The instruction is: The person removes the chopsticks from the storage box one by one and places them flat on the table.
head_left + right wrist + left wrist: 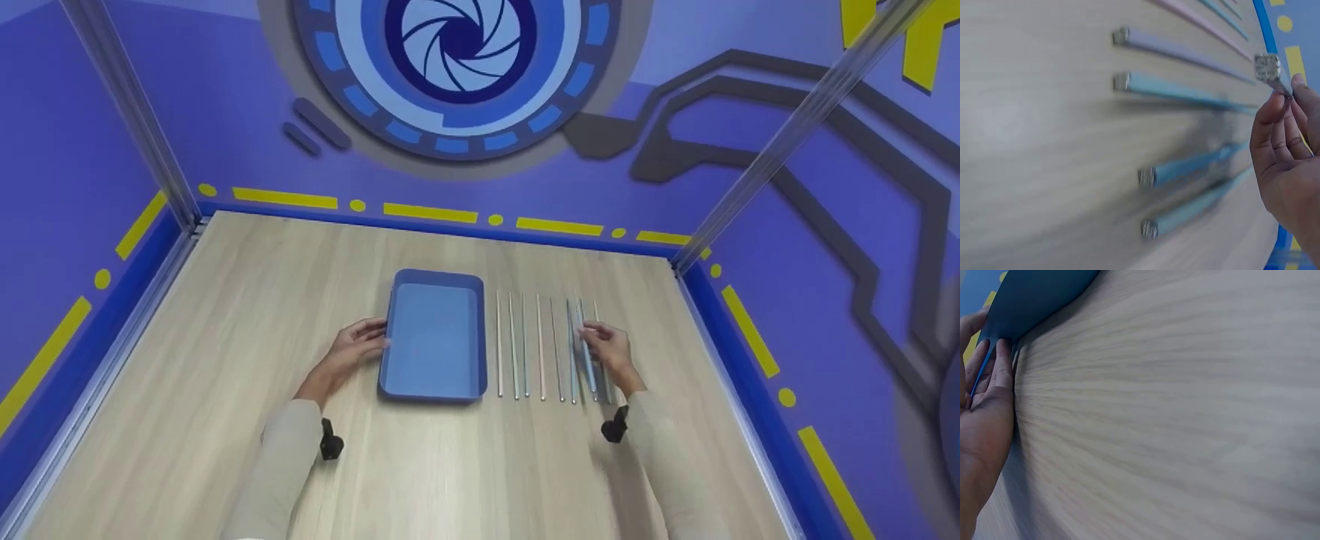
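A blue rectangular tray [435, 337] stands on the table. At its left side my left hand [358, 341] rests its fingertips against the outer wall, the fingers fairly straight. The left wrist view has that hand at its left edge, beside the tray's wall [1039, 304]. To the right of the tray, several slender pastel chopsticks [541, 352] with silvery ends lie roughly parallel. My right hand [609, 346] pinches one chopstick [1268, 67] between thumb and fingers, its patterned metal end facing the right wrist camera. Below it lie a blue chopstick [1185, 167] and a pale green one [1188, 211].
The light wooden table [225, 300] is bounded by blue-purple panels [150, 97] with yellow dashes. Metal posts [139, 112] stand at the back corners. A small black device [330, 441] is at the left wrist, another [615, 426] at the right.
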Motion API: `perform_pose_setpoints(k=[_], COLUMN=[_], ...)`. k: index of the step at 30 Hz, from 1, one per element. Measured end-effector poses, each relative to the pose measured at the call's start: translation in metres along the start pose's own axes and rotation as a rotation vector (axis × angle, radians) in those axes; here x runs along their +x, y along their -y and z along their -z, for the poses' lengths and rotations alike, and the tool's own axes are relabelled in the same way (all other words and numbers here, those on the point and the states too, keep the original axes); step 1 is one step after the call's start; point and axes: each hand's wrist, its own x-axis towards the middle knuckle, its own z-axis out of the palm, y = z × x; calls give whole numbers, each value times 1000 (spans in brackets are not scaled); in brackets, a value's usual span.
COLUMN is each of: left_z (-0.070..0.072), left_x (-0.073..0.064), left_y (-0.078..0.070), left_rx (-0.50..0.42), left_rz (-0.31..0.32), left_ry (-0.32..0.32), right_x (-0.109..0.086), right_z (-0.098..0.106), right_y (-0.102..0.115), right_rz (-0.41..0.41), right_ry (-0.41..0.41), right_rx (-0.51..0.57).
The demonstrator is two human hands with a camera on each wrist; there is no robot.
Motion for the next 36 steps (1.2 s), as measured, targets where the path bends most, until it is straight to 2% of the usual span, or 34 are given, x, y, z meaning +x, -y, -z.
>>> perform_pose_setpoints(k=[6, 10, 17, 23, 30, 36], left_z=[4, 5, 3, 1, 0, 0], left_x=[-1, -1, 0, 1, 1, -1], left_y=[-4, -6, -4, -5, -4, -2], left_rx=[-4, 7, -10, -19, -3, 0], left_rz=[-5, -8, -15, -12, 4, -1], left_ry=[10, 8, 33, 4, 10, 16], right_x=[2, 2, 7, 8, 3, 3], right_z=[21, 32, 49, 50, 46, 41], right_y=[-11, -20, -35, -44, -55, -60], right_rz=[-48, -61, -4, 50, 45, 39], right_ry=[-110, -145, -162, -161, -231, -280], right_rx=[-22, -11, -86, -154, -194, -275])
